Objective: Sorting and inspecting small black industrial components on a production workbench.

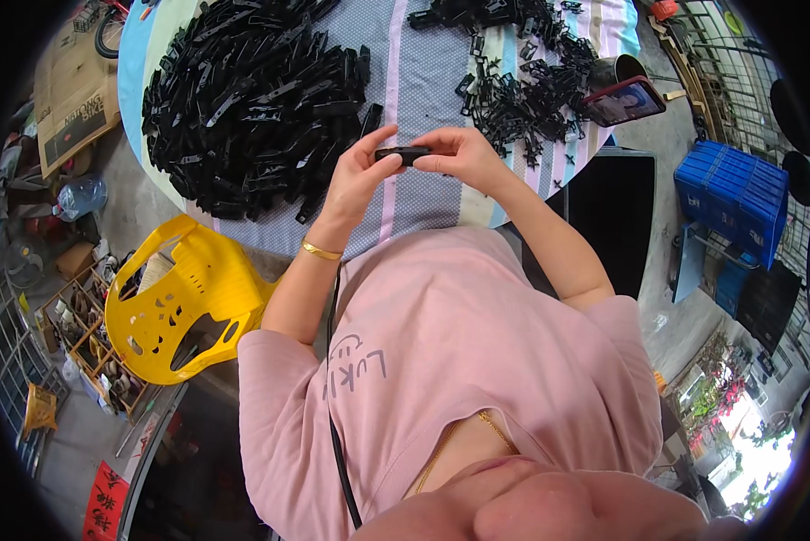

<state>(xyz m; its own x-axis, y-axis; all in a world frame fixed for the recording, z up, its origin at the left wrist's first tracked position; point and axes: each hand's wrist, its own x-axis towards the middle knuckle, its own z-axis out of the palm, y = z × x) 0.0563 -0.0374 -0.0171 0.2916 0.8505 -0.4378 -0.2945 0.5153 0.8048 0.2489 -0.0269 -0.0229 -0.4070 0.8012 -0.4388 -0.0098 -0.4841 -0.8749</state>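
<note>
Between my two hands, just over the near part of the table, is a small black plastic part (402, 154), oblong in shape. My left hand (362, 167) pinches its left end with thumb and fingers. At the other end, my right hand (464, 160) grips it the same way. A large heap of long black plastic pieces (252, 104) lies just left of my left hand. Beyond my right hand is a looser pile of small black plastic parts (527, 104). What the pieces belong to I cannot make out.
The round table has a striped and dotted cloth (423, 203). A phone (626, 101) leans against a dark cylinder (617, 70) at its right edge. A yellow plastic chair (184, 302) stands left of me; blue crates (730, 194) are at the right. Cardboard (78, 86) stands far left.
</note>
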